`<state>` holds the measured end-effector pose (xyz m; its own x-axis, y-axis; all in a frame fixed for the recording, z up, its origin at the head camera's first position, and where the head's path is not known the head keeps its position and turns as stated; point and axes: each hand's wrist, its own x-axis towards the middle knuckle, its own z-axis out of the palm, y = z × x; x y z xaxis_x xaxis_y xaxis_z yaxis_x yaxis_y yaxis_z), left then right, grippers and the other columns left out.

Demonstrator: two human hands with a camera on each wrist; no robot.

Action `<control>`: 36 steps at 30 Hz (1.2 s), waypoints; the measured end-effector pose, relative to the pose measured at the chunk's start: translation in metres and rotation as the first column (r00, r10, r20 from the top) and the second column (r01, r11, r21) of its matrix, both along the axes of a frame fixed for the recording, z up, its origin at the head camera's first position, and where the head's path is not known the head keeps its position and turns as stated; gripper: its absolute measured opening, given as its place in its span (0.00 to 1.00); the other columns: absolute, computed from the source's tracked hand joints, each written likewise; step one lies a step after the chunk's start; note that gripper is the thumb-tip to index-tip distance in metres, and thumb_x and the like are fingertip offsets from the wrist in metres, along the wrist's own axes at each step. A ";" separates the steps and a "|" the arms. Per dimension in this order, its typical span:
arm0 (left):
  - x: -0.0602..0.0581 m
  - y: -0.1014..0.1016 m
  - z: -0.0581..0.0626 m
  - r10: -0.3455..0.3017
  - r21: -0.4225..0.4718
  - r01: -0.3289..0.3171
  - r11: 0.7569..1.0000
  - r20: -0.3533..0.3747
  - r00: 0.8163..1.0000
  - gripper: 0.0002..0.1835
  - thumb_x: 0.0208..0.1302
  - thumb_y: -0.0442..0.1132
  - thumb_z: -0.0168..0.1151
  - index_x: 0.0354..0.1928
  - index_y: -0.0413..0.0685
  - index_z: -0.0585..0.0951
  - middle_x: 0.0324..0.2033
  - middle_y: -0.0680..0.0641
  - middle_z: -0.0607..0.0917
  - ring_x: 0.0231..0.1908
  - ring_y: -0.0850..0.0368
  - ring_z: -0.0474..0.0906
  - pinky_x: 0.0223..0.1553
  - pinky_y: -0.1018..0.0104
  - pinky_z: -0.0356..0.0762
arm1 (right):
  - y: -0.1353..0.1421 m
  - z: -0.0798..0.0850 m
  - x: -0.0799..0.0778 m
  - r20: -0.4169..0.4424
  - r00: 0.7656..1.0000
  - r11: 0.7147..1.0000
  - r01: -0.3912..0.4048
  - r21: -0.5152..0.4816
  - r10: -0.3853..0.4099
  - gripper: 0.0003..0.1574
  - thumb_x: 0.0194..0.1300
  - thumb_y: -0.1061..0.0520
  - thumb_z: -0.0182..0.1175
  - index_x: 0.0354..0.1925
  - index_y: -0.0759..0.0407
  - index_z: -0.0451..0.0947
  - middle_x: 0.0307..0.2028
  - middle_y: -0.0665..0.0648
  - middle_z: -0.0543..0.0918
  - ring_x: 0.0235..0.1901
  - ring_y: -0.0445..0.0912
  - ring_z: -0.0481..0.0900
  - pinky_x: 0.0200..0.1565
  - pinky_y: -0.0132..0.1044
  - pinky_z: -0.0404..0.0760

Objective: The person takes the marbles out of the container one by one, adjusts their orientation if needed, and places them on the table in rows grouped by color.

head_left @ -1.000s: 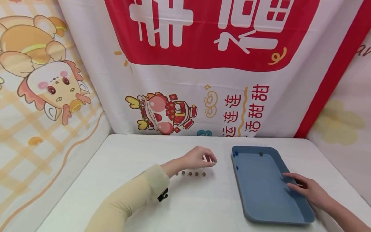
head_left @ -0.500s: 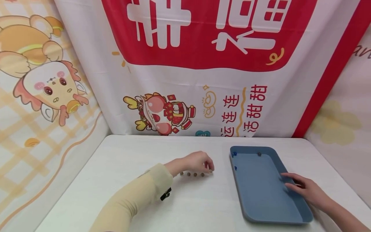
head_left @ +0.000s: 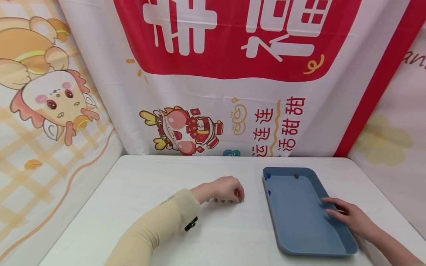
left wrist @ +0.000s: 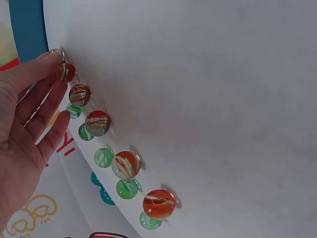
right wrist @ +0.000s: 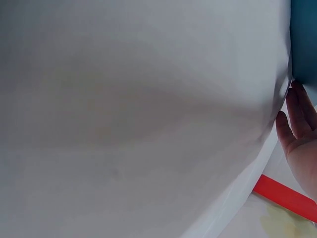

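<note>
In the head view my left hand (head_left: 229,189) is low over the white table, thumb and fingertips pinching a small clear marble (left wrist: 55,53) at the tray end of a line of marbles. The left wrist view shows this line as orange-red swirled marbles (left wrist: 126,164), with green swirled marbles (left wrist: 127,188) in a second line beside it. The left hand's other fingers are loosely spread. At the right, my right hand (head_left: 357,220) rests over the side wall of a blue tray (head_left: 299,218), its fingers fairly straight. Several fingers touch the wall's outer side in the right wrist view.
Blue marbles (head_left: 269,176) lie along the tray's left wall, and a dark brownish marble (head_left: 296,176) sits near its far wall. A printed cloth backdrop (head_left: 213,111) stands behind the table, with cloth side walls left and right.
My left hand has come down to the table with the marble, at the right end of the line. The right hand stays at the tray. The head view has shifted slightly.
</note>
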<state>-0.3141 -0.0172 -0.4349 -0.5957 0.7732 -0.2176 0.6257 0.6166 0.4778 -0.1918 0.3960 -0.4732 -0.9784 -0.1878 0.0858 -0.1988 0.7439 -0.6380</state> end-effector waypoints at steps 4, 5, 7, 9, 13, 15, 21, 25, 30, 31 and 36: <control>0.000 0.000 -0.001 -0.001 -0.007 0.001 1.000 -0.015 1.000 0.04 0.62 0.37 0.68 0.35 0.57 0.87 0.26 0.59 0.80 0.20 0.62 0.75 0.23 0.70 0.75 | 0.001 0.000 -0.001 -0.007 1.000 1.000 -0.001 0.004 0.001 0.27 0.66 0.53 0.63 0.59 0.65 0.75 0.56 0.69 0.77 0.46 0.22 0.69 0.41 0.24 0.76; 0.000 0.001 -0.001 0.001 -0.007 -0.001 1.000 -0.016 1.000 0.05 0.62 0.36 0.68 0.35 0.57 0.87 0.26 0.59 0.80 0.20 0.62 0.75 0.23 0.70 0.75 | 0.002 0.000 -0.001 -0.012 1.000 1.000 -0.002 0.005 0.002 0.27 0.66 0.53 0.63 0.59 0.65 0.75 0.56 0.69 0.77 0.46 0.22 0.69 0.41 0.24 0.76; 0.000 0.001 -0.001 0.000 -0.006 0.000 1.000 -0.019 1.000 0.05 0.61 0.36 0.68 0.35 0.57 0.87 0.26 0.59 0.80 0.21 0.62 0.75 0.24 0.70 0.75 | 0.002 -0.001 -0.001 -0.023 1.000 1.000 -0.004 0.008 0.004 0.27 0.66 0.53 0.63 0.59 0.64 0.75 0.55 0.69 0.77 0.46 0.23 0.69 0.41 0.24 0.76; -0.001 0.002 -0.002 -0.002 -0.004 0.002 1.000 -0.023 1.000 0.05 0.61 0.36 0.68 0.35 0.57 0.87 0.27 0.59 0.80 0.21 0.62 0.75 0.24 0.70 0.75 | 0.003 -0.001 -0.001 -0.030 1.000 1.000 -0.007 0.010 0.007 0.26 0.66 0.53 0.63 0.59 0.64 0.75 0.55 0.68 0.77 0.46 0.23 0.69 0.41 0.24 0.76; -0.002 0.002 -0.003 -0.004 0.003 0.004 1.000 -0.012 1.000 0.05 0.61 0.36 0.68 0.35 0.57 0.87 0.27 0.59 0.80 0.22 0.62 0.75 0.25 0.71 0.75 | 0.002 0.000 -0.001 -0.034 0.999 1.000 -0.007 0.009 0.007 0.26 0.66 0.54 0.63 0.58 0.65 0.75 0.55 0.68 0.77 0.46 0.22 0.69 0.41 0.24 0.76; -0.003 0.001 -0.003 0.001 0.009 -0.001 1.000 0.000 1.000 0.05 0.62 0.37 0.68 0.36 0.57 0.87 0.27 0.59 0.80 0.22 0.62 0.75 0.25 0.70 0.75 | 0.002 0.001 0.000 -0.030 1.000 1.000 -0.005 0.009 0.005 0.26 0.66 0.53 0.63 0.58 0.65 0.75 0.55 0.68 0.77 0.46 0.22 0.69 0.41 0.24 0.76; -0.013 0.003 0.009 -0.005 0.072 0.008 0.997 -0.040 0.999 0.07 0.63 0.37 0.66 0.42 0.54 0.87 0.33 0.60 0.83 0.34 0.66 0.75 0.39 0.72 0.74 | 0.001 0.002 0.001 0.005 1.000 1.000 0.009 0.011 -0.009 0.28 0.66 0.52 0.63 0.59 0.64 0.75 0.55 0.69 0.77 0.45 0.22 0.68 0.41 0.24 0.75; -0.020 0.012 0.020 -0.031 0.142 0.041 0.989 -0.071 0.997 0.10 0.64 0.38 0.66 0.46 0.50 0.86 0.39 0.56 0.85 0.39 0.69 0.75 0.44 0.72 0.73 | 0.001 0.002 0.000 0.002 1.000 1.000 0.012 0.009 -0.012 0.28 0.65 0.52 0.64 0.59 0.65 0.75 0.55 0.69 0.77 0.45 0.22 0.69 0.42 0.24 0.75; -0.024 0.035 0.025 -0.039 0.229 0.061 0.972 -0.100 0.994 0.10 0.65 0.39 0.65 0.48 0.50 0.85 0.41 0.57 0.85 0.39 0.70 0.75 0.43 0.74 0.73 | 0.000 0.003 0.000 0.007 1.000 1.000 0.015 0.013 -0.016 0.28 0.66 0.51 0.63 0.59 0.65 0.75 0.55 0.70 0.77 0.46 0.27 0.72 0.42 0.25 0.76; -0.024 0.041 0.025 -0.038 0.244 0.063 0.968 -0.106 0.994 0.10 0.65 0.39 0.65 0.48 0.50 0.85 0.41 0.58 0.85 0.39 0.70 0.75 0.43 0.75 0.73 | 0.000 0.003 0.000 0.010 1.000 1.000 0.018 0.013 -0.018 0.28 0.66 0.51 0.63 0.59 0.65 0.74 0.55 0.70 0.77 0.46 0.26 0.72 0.42 0.24 0.76; -0.022 0.069 0.020 -0.032 0.326 0.067 0.943 -0.111 0.993 0.12 0.65 0.39 0.65 0.49 0.46 0.84 0.40 0.58 0.84 0.39 0.71 0.75 0.42 0.78 0.72 | -0.001 0.000 0.000 -0.013 1.000 1.000 0.008 -0.008 -0.008 0.27 0.65 0.54 0.64 0.58 0.66 0.75 0.54 0.70 0.77 0.46 0.23 0.70 0.42 0.24 0.75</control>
